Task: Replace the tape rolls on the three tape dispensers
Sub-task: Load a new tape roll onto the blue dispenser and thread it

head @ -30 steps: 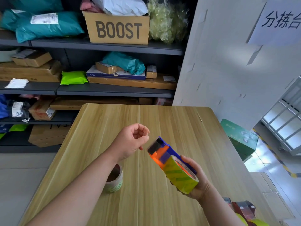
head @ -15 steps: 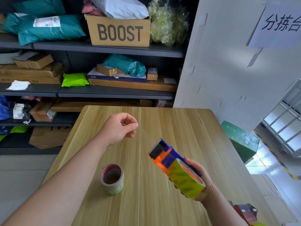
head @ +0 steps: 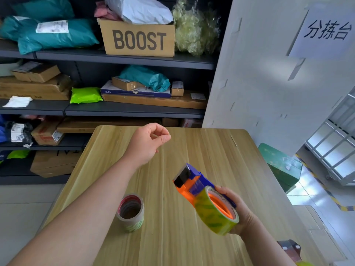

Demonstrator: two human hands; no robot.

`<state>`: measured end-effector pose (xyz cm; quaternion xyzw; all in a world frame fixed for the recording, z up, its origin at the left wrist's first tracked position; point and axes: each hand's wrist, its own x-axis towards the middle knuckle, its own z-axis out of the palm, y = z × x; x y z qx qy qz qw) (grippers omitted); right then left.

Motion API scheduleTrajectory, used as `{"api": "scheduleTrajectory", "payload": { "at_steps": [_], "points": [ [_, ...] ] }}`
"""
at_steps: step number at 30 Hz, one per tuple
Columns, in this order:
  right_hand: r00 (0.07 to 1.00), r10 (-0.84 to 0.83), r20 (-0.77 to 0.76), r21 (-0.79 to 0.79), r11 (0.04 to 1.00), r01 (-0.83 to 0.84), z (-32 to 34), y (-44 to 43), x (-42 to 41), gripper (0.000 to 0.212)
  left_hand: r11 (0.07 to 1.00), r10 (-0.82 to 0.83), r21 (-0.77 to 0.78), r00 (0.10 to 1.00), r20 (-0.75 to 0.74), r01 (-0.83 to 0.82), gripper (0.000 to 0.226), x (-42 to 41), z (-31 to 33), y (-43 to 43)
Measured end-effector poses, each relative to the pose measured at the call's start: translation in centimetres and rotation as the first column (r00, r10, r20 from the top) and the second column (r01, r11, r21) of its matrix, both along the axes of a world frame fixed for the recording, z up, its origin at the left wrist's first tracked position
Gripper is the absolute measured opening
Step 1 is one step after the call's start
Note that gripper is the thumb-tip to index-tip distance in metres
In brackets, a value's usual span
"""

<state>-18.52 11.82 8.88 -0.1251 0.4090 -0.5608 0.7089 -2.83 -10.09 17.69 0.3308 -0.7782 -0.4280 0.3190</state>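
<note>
My right hand (head: 238, 212) grips an orange and blue tape dispenser (head: 192, 181) that carries a full yellow-green tape roll (head: 215, 214). It is held above the wooden table (head: 192, 146), with its black cutter end pointing up and left. My left hand (head: 148, 144) is raised over the table's far part, thumb and forefinger pinched on the end of a faint clear strip of tape that runs back to the dispenser. A nearly used-up roll (head: 130, 212) with a brown core stands on the table under my left forearm.
Part of another dispenser (head: 290, 248) shows at the table's lower right edge. Shelves (head: 134, 110) with parcels and a BOOST box (head: 138, 39) stand behind the table. A white wall is at the right, with a green box (head: 280, 166) on the floor.
My left hand has moved up and away from the dispenser with its pinch held, drawing the clear tape out. The used roll, hidden under my forearm before, now shows.
</note>
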Motion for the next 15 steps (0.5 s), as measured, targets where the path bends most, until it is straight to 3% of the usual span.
{"api": "scheduleTrajectory", "payload": {
  "at_steps": [5, 15],
  "points": [
    [1.0, 0.001, -0.004, -0.016, 1.0, -0.001, 1.0, -0.1, 0.0, 0.058, 0.999, 0.003, 0.032, 0.989, -0.147, 0.002, 0.001, -0.7, 0.4, 0.3],
    [0.993, -0.101, 0.065, -0.04, 0.994, 0.103, 1.6, 0.3, -0.5, 0.056, 0.995, -0.002, 0.103, 0.999, -0.041, 0.007, 0.001, 1.1, -1.6, -1.2]
  ]
}}
